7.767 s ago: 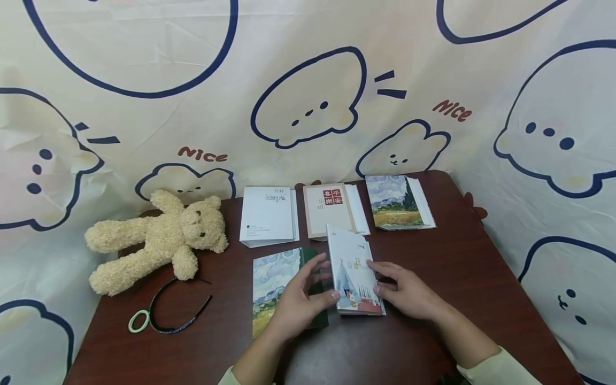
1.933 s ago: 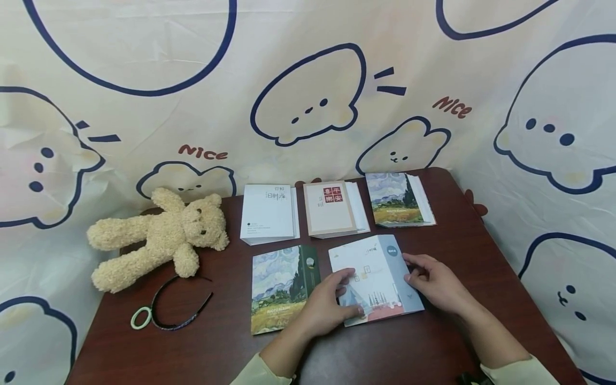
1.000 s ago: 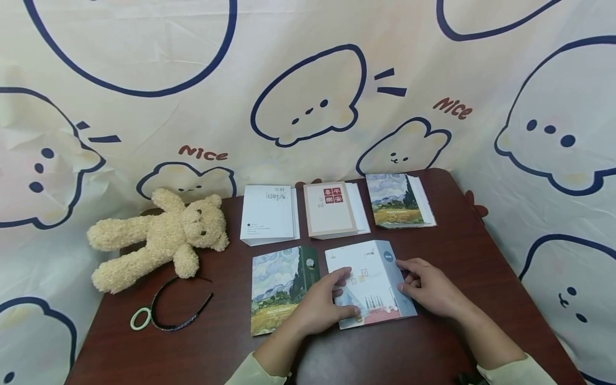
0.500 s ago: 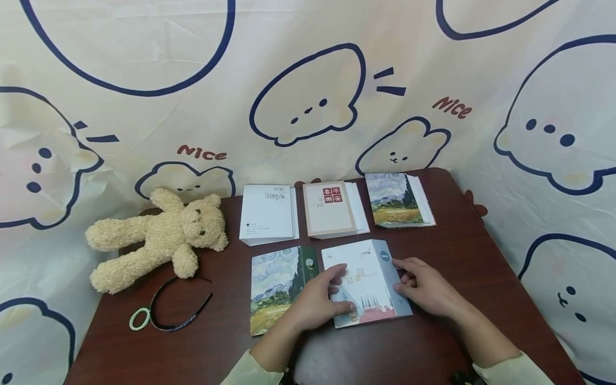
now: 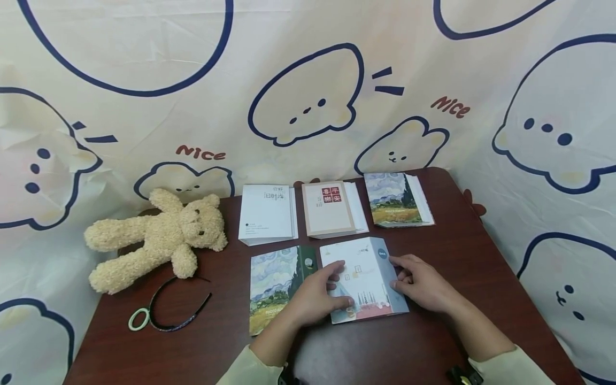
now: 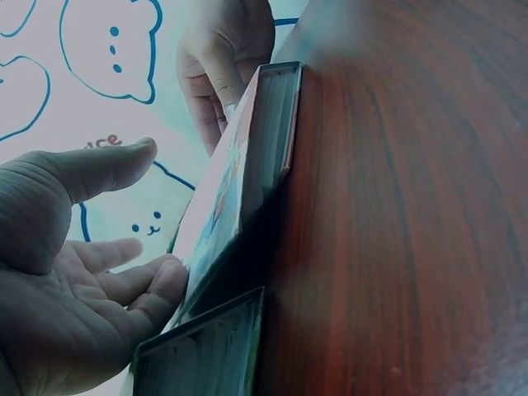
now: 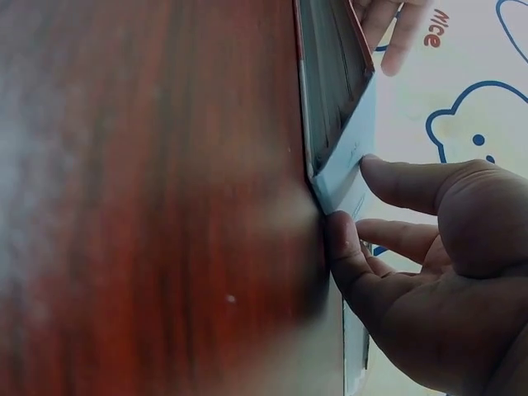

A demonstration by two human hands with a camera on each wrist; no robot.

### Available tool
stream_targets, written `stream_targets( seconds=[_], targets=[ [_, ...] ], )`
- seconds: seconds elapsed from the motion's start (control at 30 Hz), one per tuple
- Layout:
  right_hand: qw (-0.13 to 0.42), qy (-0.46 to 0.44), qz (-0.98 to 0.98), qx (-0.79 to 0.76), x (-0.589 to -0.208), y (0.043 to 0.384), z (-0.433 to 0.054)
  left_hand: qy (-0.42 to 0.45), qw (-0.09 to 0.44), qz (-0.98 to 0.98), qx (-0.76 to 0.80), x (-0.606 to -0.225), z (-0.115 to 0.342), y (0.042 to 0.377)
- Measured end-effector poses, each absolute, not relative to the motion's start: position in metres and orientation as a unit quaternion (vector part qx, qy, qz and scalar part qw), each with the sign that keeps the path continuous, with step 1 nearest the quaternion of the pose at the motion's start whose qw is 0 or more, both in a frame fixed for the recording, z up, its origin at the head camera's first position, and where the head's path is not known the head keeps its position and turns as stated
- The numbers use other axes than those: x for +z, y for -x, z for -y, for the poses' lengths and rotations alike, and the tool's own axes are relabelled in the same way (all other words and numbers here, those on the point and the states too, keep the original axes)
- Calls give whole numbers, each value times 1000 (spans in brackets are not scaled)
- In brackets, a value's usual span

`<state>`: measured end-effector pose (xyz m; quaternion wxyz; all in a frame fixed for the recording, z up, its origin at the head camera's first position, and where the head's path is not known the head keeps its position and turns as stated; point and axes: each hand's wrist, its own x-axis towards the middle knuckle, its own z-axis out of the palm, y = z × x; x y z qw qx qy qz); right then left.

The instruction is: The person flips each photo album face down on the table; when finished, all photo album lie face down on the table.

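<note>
A pale photo album point(image 5: 362, 280) with a tent drawing and a blue-grey spine lies on the table between my hands. My left hand point(image 5: 317, 294) is at its left edge, thumb apart from the relaxed fingers. In the left wrist view, those fingertips point(image 6: 172, 276) meet the album's side. At the opposite side, my right hand point(image 5: 425, 286) touches the spine with thumb and finger. In the right wrist view, the thumb point(image 7: 404, 180) rests against the sloping spine, with a finger low by the tabletop. Close on the left lies a landscape-painting album point(image 5: 271, 286), partly covered by my left hand.
Along the back stand a white album point(image 5: 266, 214), a beige album point(image 5: 329, 208) with red characters, and another painted album point(image 5: 392, 200). A teddy bear point(image 5: 161, 235) lies at the left, above a dark headband point(image 5: 168, 327) with a green ring. A printed cloth hangs behind.
Earlier the pale album stood narrower and tilted between both hands; it then lay flat, spine at right. Since then it has slid left, closer to the painted album, both hands moving with it.
</note>
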<state>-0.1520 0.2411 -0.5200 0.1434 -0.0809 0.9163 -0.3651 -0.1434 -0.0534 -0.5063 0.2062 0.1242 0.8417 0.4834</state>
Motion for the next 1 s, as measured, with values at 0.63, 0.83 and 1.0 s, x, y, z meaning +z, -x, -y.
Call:
stream_targets(
  seconds=[0.63, 0.83, 1.0],
  targets=[
    [109, 103, -925, -350, -498, 174, -256, -102, 194, -823, 524, -492, 40, 162],
    [95, 103, -925, -353, -494, 185, -261, -102, 188, -819, 532, -489, 31, 169],
    [95, 84, -926, -356, -488, 194, -264, -102, 189, -805, 552, -488, 19, 177]
  ],
)
